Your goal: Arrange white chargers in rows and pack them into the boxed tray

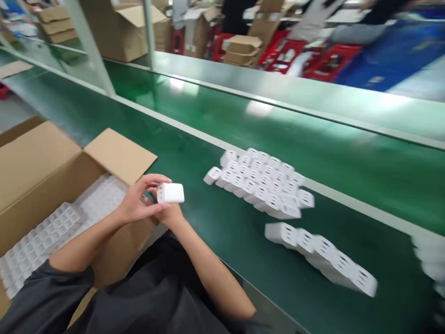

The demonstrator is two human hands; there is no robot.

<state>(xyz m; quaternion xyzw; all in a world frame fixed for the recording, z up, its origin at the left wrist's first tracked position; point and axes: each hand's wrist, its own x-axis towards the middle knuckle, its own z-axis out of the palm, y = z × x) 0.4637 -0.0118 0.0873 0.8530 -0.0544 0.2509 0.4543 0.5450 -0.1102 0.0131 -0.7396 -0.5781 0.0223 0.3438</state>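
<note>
My left hand [137, 202] grips a white charger [174, 193] between thumb and fingers, its end with the small ports turned to the left. Just behind and below it is my right hand [169, 214], whose fingers are mostly hidden by the left hand and the charger; whether it holds anything does not show. To the right, a block of several white chargers [260, 178] stands close together on the green work surface [215, 222], ports up. Nearer to me is a separate row of several chargers [323, 255].
At left stands an open cardboard box [41, 171] with clear plastic trays [41, 236] in it; one flap [120, 155] reaches over the green surface. A pale rail [194, 132] crosses the bench. More white items [431, 255] lie at the right edge. People and red stools [327, 62] are beyond.
</note>
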